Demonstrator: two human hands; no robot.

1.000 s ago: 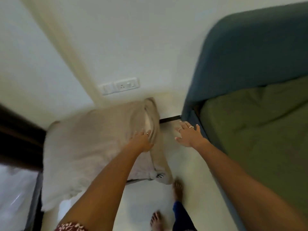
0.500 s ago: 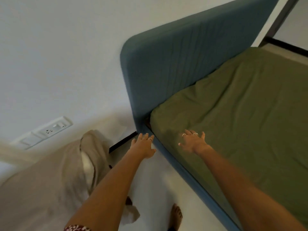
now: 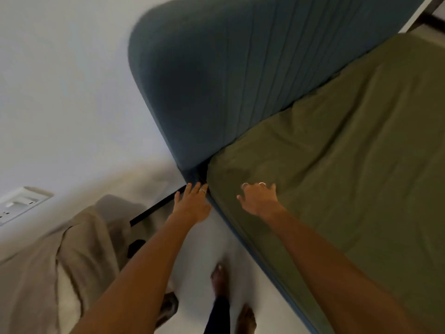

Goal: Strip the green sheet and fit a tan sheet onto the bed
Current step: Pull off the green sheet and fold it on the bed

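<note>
- Green sheet covers the mattress, fitted over the near corner beside the blue upholstered headboard; its surface shows soft creases; it is not yet stripped
- Right hand lies on top of the green sheet just inside that corner, fingers curled down into the cloth with 2 rings showing; whether it has pinched up a fold or only presses I cannot tell
- Left hand reaches to the outer side of the same corner, fingers straight and close together, tips at the dark gap where the headboard meets the blue bed frame; 1 ring shows; it holds nothing that can be seen
- Sheet corner sits between the 2 hands, the left at its edge and the right on its top face
- Tan fabric is heaped to the left, apart from both hands and off the bed; whether it is the tan sheet or a pillow I cannot tell
- White wall socket plate sits on the wall above that heap
- 2 bare feet stand on the pale floor between the heap and the bed frame
</note>
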